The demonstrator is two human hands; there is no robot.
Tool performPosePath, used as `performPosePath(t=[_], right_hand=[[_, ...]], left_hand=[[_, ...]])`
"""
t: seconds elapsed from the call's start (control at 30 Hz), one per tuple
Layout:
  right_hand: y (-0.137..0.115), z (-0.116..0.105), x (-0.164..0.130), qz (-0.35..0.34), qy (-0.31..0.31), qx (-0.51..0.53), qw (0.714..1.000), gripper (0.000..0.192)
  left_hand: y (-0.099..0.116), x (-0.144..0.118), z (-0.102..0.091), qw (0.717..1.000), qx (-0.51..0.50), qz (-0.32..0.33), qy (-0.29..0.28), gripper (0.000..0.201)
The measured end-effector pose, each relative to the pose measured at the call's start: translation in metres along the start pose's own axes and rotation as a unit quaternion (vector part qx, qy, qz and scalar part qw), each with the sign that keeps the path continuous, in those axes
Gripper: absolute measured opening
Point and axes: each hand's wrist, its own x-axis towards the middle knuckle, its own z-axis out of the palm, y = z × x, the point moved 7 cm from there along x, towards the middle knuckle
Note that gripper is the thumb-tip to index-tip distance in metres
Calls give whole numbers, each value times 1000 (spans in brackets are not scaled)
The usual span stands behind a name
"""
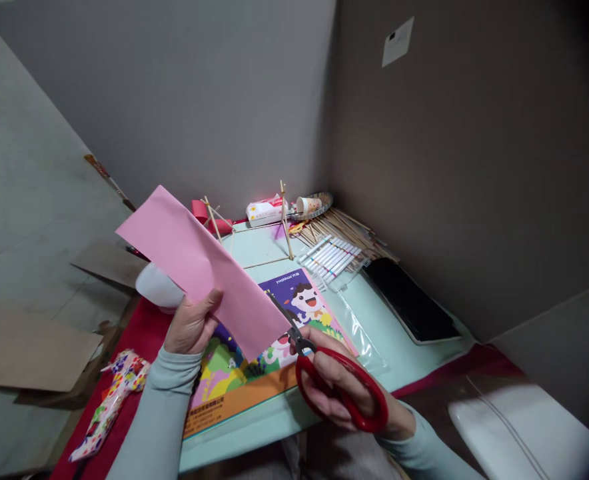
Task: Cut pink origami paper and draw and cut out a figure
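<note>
Head view hides the scissor blades behind the pink paper, a smooth folded sheet held tilted above the colourful booklet; left hand pinches its lower edge, thumb up; right hand grips the red-handled scissors, fingers through the glossy loops.

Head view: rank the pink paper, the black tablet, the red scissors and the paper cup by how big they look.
1. pink paper
2. black tablet and red scissors: look alike, and the scissors are nearer
3. paper cup
</note>
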Motion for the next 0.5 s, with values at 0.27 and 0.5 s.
performPosePath(t=[0.27, 0.5], right_hand=[[-1, 0, 5, -41, -22, -3, 999, 43], [22, 12, -15, -24, -3, 90, 996, 56]], left_hand=[[-1, -1, 3, 1000, 16, -6, -8, 74], [-15, -13, 10, 997, 29, -62, -29, 71]])
